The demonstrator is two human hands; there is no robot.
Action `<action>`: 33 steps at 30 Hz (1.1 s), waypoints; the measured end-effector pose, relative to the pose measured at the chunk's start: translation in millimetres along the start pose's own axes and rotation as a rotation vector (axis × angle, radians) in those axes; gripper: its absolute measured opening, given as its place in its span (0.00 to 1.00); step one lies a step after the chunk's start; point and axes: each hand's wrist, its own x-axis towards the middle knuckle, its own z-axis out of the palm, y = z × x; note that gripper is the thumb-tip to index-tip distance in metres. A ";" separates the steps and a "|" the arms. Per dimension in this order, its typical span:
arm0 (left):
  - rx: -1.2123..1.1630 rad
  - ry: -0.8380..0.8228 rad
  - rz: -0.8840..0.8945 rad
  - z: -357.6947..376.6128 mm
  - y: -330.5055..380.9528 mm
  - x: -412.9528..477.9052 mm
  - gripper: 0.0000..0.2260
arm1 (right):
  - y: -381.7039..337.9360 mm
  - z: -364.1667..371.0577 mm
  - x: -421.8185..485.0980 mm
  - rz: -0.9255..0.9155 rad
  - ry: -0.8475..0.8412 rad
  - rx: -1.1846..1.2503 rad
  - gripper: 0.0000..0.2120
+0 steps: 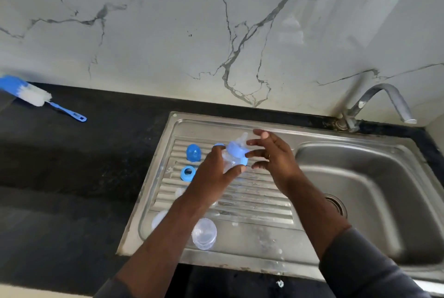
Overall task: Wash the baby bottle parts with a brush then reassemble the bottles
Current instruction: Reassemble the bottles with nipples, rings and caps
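My left hand [217,172] grips a clear baby bottle [231,160] with blue handles, a blue collar and a clear teat, held tilted above the steel drainboard [252,204]. My right hand [274,153] is beside the collar with fingers spread; whether the fingertips touch it I cannot tell. On the drainboard lie a blue cap [193,152], a blue ring [188,172], a second clear bottle [204,233] and a clear part [159,219] half hidden by my left forearm. The blue and white bottle brush [38,97] lies on the black counter at far left.
The sink basin [374,192] with its drain [336,205] is at the right, under a steel tap [379,103]. Black counter [72,177] spreads left of the drainboard. A marble-patterned wall [192,33] rises behind, with a hose hanging at the top.
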 end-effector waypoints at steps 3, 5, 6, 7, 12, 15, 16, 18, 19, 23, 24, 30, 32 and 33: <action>-0.097 0.034 -0.093 -16.0 -3.3 2.5 0.22 | 27.8 -2.2 40.8 -0.040 0.133 -0.474 0.12; -0.175 0.070 -0.147 -23.8 -5.8 2.5 0.23 | 41.2 -1.6 58.2 -0.049 0.037 -0.878 0.23; -0.208 0.088 -0.167 -26.9 -6.7 2.4 0.24 | 45.8 1.3 63.4 -0.066 -0.033 -0.979 0.28; -0.228 0.104 -0.176 -28.8 -7.8 2.3 0.25 | 49.6 4.8 66.4 -0.091 -0.089 -1.043 0.31; -0.279 0.153 -0.180 -34.2 -15.4 -2.7 0.28 | 67.2 12.6 71.4 -0.082 -0.143 -1.127 0.28; -0.301 0.142 -0.168 -38.8 -20.2 -7.3 0.28 | 57.6 9.7 61.6 -0.105 0.031 -1.043 0.26; -0.310 0.142 -0.160 -41.8 -19.4 -8.0 0.28 | 46.1 9.3 56.2 -0.116 0.114 -0.970 0.25; -0.325 0.133 -0.153 -43.4 -17.8 -8.9 0.27 | 24.0 4.2 44.2 -0.119 0.241 -0.793 0.19; -0.332 0.121 -0.144 -42.5 -15.0 -8.6 0.25 | 12.4 0.0 37.2 -0.122 0.264 -0.703 0.17; -0.336 0.073 -0.067 -37.7 2.6 -11.3 0.19 | -24.9 -15.0 8.1 -0.188 0.247 -0.247 0.08; -0.342 0.053 -0.052 -35.7 7.5 -12.3 0.16 | -33.8 -17.6 1.8 -0.222 0.254 -0.154 0.08; -0.305 -0.035 0.074 -22.1 39.5 -19.1 0.11 | -79.6 -33.9 -31.0 -0.359 0.261 0.025 0.15; -0.302 -0.038 0.116 -18.8 48.2 -21.8 0.13 | -84.9 -39.1 -41.5 -0.372 0.232 0.029 0.16; -0.305 -0.041 0.132 -16.4 50.8 -22.4 0.15 | -86.1 -41.6 -47.0 -0.375 0.211 0.032 0.16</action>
